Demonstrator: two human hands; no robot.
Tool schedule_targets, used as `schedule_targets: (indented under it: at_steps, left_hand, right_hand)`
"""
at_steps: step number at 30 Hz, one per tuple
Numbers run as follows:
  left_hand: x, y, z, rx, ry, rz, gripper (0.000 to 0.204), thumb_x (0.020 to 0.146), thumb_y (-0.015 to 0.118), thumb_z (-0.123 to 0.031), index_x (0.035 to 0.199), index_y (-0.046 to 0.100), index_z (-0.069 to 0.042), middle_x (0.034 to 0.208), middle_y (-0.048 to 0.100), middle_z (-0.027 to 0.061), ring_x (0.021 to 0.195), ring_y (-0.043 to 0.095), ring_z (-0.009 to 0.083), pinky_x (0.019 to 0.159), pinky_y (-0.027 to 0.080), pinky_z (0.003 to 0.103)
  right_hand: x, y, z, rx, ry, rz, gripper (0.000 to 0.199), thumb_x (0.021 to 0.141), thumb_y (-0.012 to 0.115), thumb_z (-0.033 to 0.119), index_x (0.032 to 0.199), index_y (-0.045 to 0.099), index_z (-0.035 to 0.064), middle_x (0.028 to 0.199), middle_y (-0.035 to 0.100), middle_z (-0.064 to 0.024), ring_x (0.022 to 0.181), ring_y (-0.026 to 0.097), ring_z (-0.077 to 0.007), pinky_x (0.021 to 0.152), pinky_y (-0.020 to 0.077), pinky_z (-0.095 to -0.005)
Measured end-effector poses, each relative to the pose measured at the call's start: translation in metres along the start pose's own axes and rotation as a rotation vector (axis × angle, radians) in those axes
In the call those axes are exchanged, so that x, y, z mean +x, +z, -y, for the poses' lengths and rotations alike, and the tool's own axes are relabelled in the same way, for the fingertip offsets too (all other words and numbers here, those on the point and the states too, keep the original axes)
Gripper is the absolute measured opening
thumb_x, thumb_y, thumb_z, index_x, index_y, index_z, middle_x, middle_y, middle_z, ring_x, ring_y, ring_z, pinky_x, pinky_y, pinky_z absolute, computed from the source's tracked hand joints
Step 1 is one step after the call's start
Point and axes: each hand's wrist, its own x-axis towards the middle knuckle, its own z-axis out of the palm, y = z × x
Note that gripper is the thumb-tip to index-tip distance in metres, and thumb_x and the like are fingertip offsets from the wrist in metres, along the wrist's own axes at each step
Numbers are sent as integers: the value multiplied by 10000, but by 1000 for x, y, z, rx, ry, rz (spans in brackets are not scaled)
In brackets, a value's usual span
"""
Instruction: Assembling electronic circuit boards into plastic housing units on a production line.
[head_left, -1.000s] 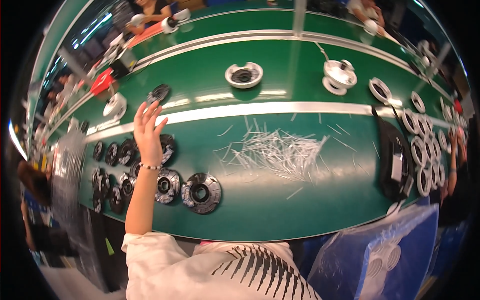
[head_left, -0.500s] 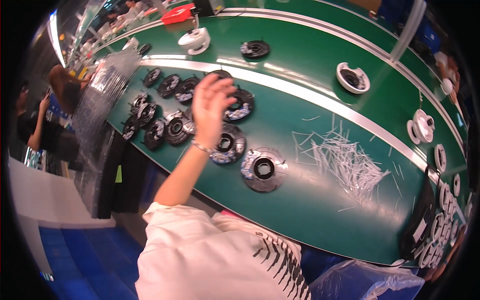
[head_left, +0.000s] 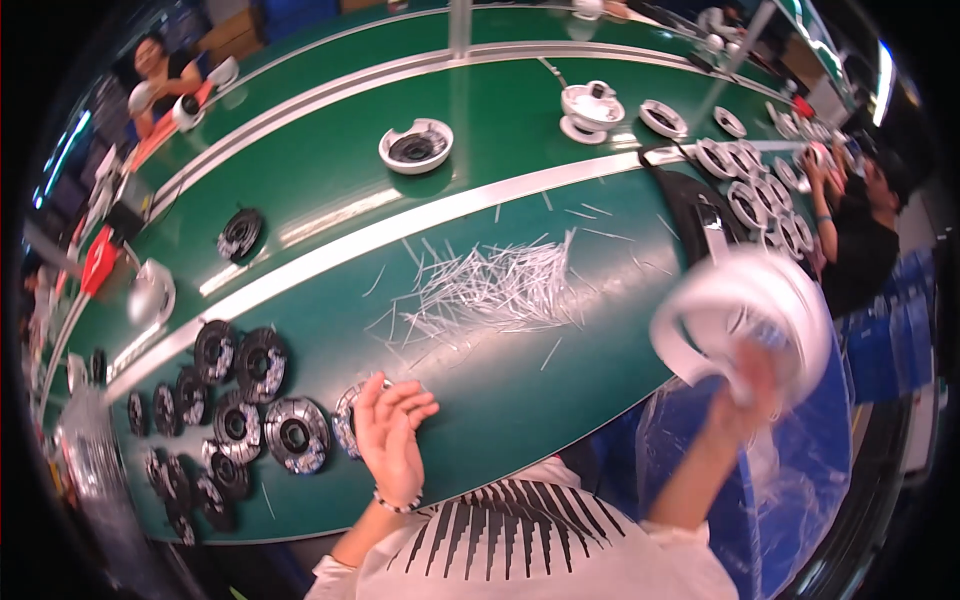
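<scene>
One white ring (head_left: 725,285) | right fingers (head_left: 760,372) gripping it | left fingers (head_left: 369,400) spread | label (head_left: 714,238) on black pouch (head_left: 684,205) unreadable

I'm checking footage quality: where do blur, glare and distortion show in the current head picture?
Head view: motion blur smears the white ring-shaped housing and right hand, while the left hand looks sharper; glare streaks the far green surface; fisheye distortion bows the white strip.

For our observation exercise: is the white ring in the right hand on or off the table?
Off: the right hand holds the white ring up, hiding part of the table behind it.
</scene>
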Motion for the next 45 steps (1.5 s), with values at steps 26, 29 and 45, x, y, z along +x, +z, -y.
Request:
schedule_targets:
  at_steps: [26,29,45]
  left_hand:
    - [-14,-58,-31,389,231,-127,345,809,416,-3,1143,346,50,922,547,172,821,557,214,776,434,311]
    - [43,-69,-58,771,310,24,281,772,433,44,1052,461,47,923,553,130,868,557,212,788,426,301]
    - [312,-194,-24,2022,250,239,380,744,557,-199,1106,513,-95,1100,529,100,1052,462,273,883,371,360]
  right_hand:
    - [101,128,-288,-205,669,-407,588,661,631,151,1085,302,-89,1080,436,-221,944,491,-262,834,403,-362]
    - [104,107,-278,-387,693,-374,571,692,611,189,1062,301,-117,1102,421,-239,963,486,-256,831,406,-350]
    - [-20,-64,67,-901,-416,228,431,679,510,-21,1102,426,-8,1076,486,-225,1018,476,-342,880,368,-396]
